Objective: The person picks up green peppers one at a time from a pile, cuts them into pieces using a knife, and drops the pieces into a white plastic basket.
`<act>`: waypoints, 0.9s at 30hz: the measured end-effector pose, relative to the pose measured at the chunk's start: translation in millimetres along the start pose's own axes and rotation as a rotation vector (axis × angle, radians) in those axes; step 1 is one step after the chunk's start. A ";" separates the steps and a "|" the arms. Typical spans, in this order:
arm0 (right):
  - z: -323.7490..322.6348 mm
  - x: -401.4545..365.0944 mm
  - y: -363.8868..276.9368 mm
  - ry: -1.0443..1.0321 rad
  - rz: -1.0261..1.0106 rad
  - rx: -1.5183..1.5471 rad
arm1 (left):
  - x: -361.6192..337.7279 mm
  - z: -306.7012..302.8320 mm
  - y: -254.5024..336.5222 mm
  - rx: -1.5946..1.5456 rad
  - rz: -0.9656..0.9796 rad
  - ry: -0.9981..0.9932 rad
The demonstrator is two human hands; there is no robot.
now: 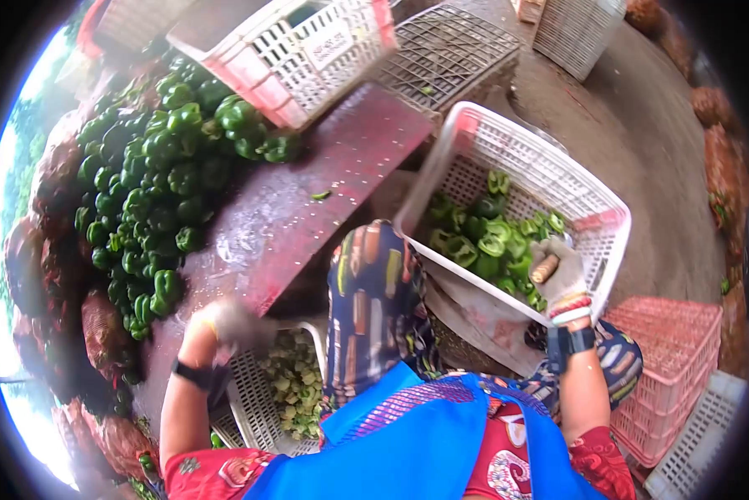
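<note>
My left hand [234, 327], smeared by motion, is over the edge of the red board, just above a small white basket [318, 340] of pepper cores [291, 383]. Whether it holds anything is hidden by blur. My right hand [558, 271] wears a pale glove and is at the near right side of a white crate [549, 150]. Its fingers are curled round a small brownish object [544, 269] that I cannot clearly name. Cut green peppers [491, 242] lie in that crate beside this hand. A large heap of whole green peppers [153, 167] is on the left.
The red board [308, 179] slopes between heap and crate, with a green scrap on it. A pink and white crate [308, 58] stands at its far end beside a grey grate [449, 50]. Pink crates [666, 367] are stacked at right. Mesh sacks [107, 333] line the left.
</note>
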State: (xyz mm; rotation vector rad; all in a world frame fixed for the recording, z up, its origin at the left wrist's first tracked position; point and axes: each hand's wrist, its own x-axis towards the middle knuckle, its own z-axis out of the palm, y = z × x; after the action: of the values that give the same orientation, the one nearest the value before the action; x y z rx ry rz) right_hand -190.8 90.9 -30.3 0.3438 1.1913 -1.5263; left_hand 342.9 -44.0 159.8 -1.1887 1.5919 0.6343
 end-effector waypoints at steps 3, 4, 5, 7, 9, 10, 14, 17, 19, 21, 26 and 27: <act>27.5 -30.9 6.3 -0.080 0.089 0.182 | 89.9 -66.3 -35.6 -0.363 -0.049 1.093; 19.3 -24.5 8.1 -0.166 0.116 0.103 | 109.0 -97.7 -37.9 -0.374 0.018 1.162; 19.7 -24.2 11.2 -0.156 0.128 0.030 | 118.3 -127.0 -25.2 -0.549 -0.085 1.102; 38.5 -33.9 17.8 -0.082 0.114 -0.128 | 147.2 -165.6 6.7 -0.866 -0.234 1.074; 36.6 -28.1 19.9 -0.103 0.141 -0.162 | 184.8 -177.4 26.5 -1.139 -0.278 1.189; 38.4 -29.2 21.3 -0.112 0.156 -0.177 | 186.5 -179.5 34.8 -1.184 -0.295 1.216; 47.0 -37.2 25.0 -0.110 0.107 -0.219 | 184.6 -173.1 50.1 -1.372 -0.230 1.280; 56.1 -47.5 25.8 -0.198 0.073 -0.266 | 179.4 -162.2 54.2 -1.488 -0.062 1.265; 64.5 -58.8 25.1 -0.227 0.048 -0.289 | 194.0 -155.3 54.2 -1.521 0.008 1.221; 80.5 -80.9 20.1 -0.249 -0.031 -0.410 | 188.3 -148.0 55.5 -1.633 0.227 0.952; 83.1 -97.4 9.5 -0.474 -0.052 -0.556 | 160.0 -156.2 104.4 -1.700 0.675 0.383; 84.3 -99.6 12.2 -0.496 -0.123 -0.588 | 138.1 -159.3 129.9 -1.601 0.776 0.370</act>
State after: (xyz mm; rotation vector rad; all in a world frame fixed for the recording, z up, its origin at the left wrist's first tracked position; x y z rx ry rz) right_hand -114.8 80.6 75.9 -0.4803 1.2014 -1.1907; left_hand 158.5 -182.3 69.4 -1.7476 1.7358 2.6239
